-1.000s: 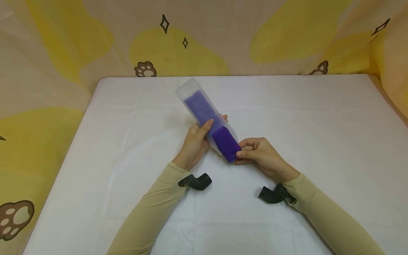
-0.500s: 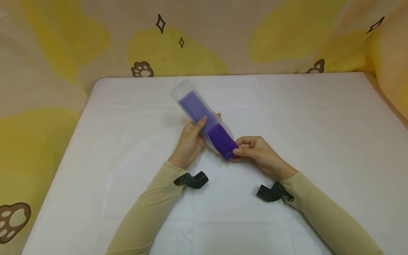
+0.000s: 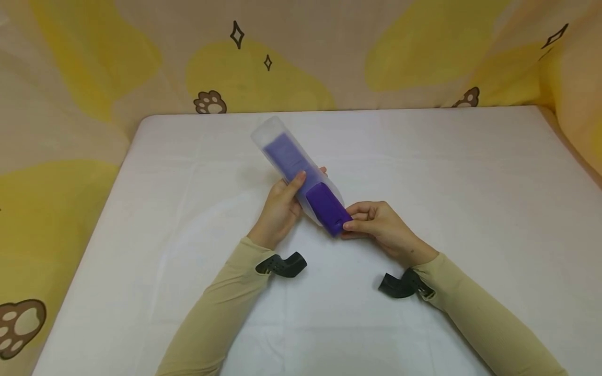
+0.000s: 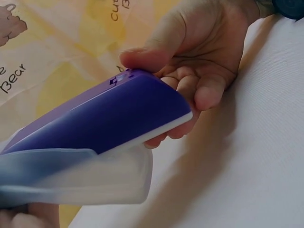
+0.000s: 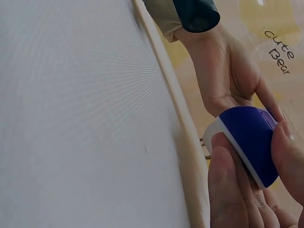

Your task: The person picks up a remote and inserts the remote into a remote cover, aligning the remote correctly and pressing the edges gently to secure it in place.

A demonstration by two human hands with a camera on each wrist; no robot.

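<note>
A long purple item with a white underside (image 3: 328, 209) sits partly inside a translucent plastic sleeve (image 3: 273, 130), its dark purple end sticking out at the lower right. In the head view the pair lies slanted over the table's middle. My left hand (image 3: 278, 211) grips the sleeve around its middle, thumb on top and fingers behind. At the bare end, my right hand (image 3: 383, 227) pinches the purple item between thumb and fingers. The left wrist view shows the right thumb (image 4: 149, 59) on its top near a small marking. What kind of item it is, I cannot tell.
A white-covered table (image 3: 470, 172) spreads beneath both hands. Behind and beside it hangs a yellow and cream cloth (image 3: 301, 52) printed with paws and stars. Black wrist mounts (image 3: 283, 265) stick out from the sleeves on both arms.
The head view has shifted slightly, so everything appears a little further left than a second ago. Both hands keep the same hold, and the purple item stays about as far out of the sleeve.
</note>
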